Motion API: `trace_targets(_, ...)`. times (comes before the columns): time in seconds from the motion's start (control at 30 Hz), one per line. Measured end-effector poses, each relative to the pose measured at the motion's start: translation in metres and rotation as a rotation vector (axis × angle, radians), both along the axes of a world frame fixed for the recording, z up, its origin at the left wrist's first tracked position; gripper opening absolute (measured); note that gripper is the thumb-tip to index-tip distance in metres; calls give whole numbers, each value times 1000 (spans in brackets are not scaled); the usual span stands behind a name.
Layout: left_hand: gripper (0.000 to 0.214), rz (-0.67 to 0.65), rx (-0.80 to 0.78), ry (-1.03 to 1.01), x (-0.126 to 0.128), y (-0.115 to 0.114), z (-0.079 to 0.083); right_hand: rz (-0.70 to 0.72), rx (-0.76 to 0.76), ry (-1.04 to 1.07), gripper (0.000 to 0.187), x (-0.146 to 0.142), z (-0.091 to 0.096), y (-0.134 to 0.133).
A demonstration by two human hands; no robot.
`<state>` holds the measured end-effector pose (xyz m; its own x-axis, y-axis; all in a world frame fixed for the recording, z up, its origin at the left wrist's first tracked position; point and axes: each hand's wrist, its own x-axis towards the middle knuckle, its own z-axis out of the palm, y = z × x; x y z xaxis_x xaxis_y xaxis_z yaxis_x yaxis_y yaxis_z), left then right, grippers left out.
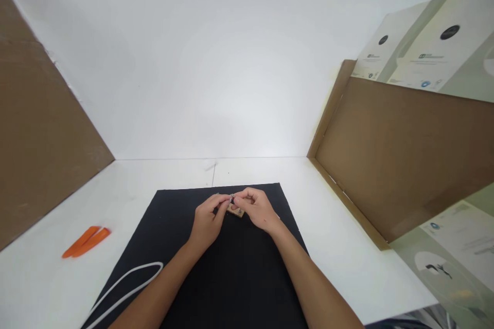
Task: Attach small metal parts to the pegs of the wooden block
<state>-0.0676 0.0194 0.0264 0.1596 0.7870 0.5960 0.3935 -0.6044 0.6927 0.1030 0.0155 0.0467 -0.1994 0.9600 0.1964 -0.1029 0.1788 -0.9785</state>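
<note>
Near the far edge of the black mat, my left hand (209,219) and my right hand (258,209) meet, thumbs and fingers closed in a pinch. Between their fingertips is a small silvery piece (231,198), too tiny to make out its kind. Just below the fingertips is a small flat light-brown block (236,211), wood-like, with a bit of metal at its right end. My fingers cover part of this block. Whether it rests on the mat or is held a little above it, I cannot tell.
A black mat (239,272) lies on the white table (131,198). To the left are two orange strips (86,241); a white cable (133,269) loops beside my left forearm. Brown boards (42,128) stand left and right (401,149), with printed sheets (428,46) on the right one.
</note>
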Motion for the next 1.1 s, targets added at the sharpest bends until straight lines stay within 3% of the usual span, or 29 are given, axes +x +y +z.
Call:
trace_targets(0.27, 18, 35, -30, -46, -3, 3, -2, 146, 31, -61, 28, 7, 6, -4)
trace_targets(0.6, 17, 7, 37, 30, 0, 0, 0, -20, -32, 27, 34, -1, -1, 1)
trace_targets(0.9, 18, 54, 1, -27, -5, 5, -6, 196, 31, -48, 33, 6, 10, -6)
trace_targets(1.1, 19, 1, 10, 6, -1, 1, -3, 35, -46, 36, 35, 3, 3, 0)
